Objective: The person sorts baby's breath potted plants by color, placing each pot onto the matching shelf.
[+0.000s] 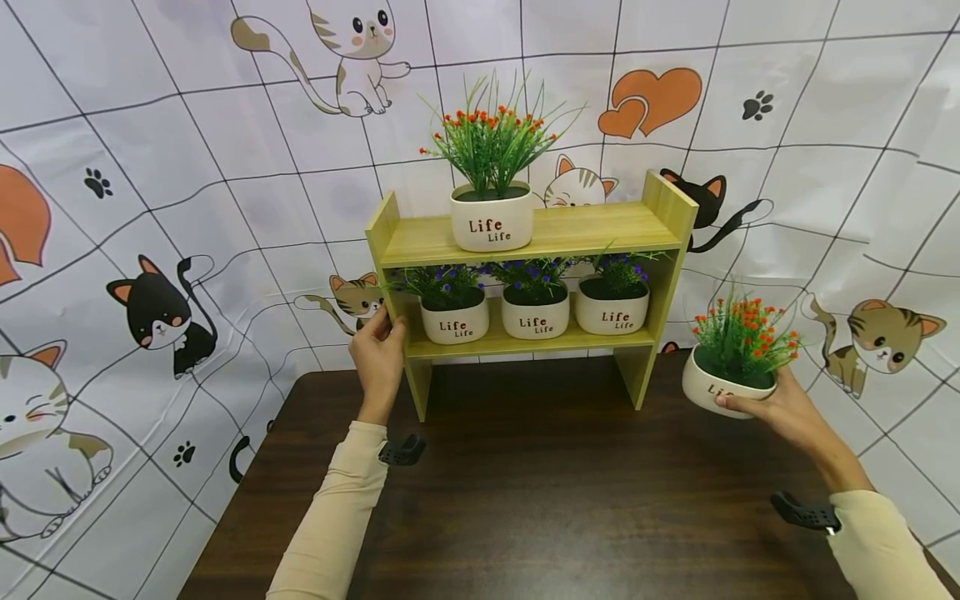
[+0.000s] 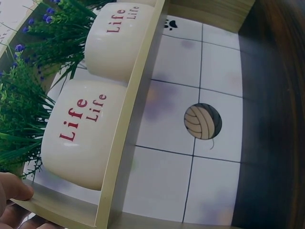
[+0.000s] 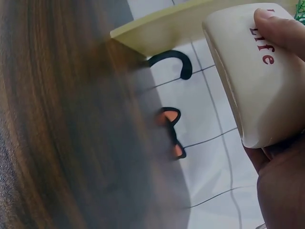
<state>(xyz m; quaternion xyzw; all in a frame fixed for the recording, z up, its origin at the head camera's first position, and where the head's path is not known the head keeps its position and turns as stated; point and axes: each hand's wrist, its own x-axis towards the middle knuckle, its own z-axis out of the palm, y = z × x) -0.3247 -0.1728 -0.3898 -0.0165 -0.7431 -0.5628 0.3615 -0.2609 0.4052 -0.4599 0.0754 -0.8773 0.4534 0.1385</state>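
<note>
In the head view a two-tier wooden shelf (image 1: 592, 225) stands at the table's back. My left hand (image 1: 378, 358) grips its left side panel, thumb on the inner face; the left wrist view shows the thumb (image 2: 18, 187) beside a white pot (image 2: 78, 133). To the right of the shelf, my right hand (image 1: 798, 417) holds a potted plant (image 1: 738, 346) with orange-red flowers, tilted and raised above the table. The thumb lies across the pot's "Life" lettering in the right wrist view, and the other fingers are mostly hidden behind the white pot (image 3: 267, 90).
A potted plant (image 1: 491, 217) with orange-red flowers stands on the top tier. On the lower tier are three white pots with purple flowers: left (image 1: 455, 323), middle (image 1: 536, 318) and right (image 1: 612, 312). The dark wooden table (image 1: 540, 492) meets a cat-patterned wall covering (image 1: 247, 200).
</note>
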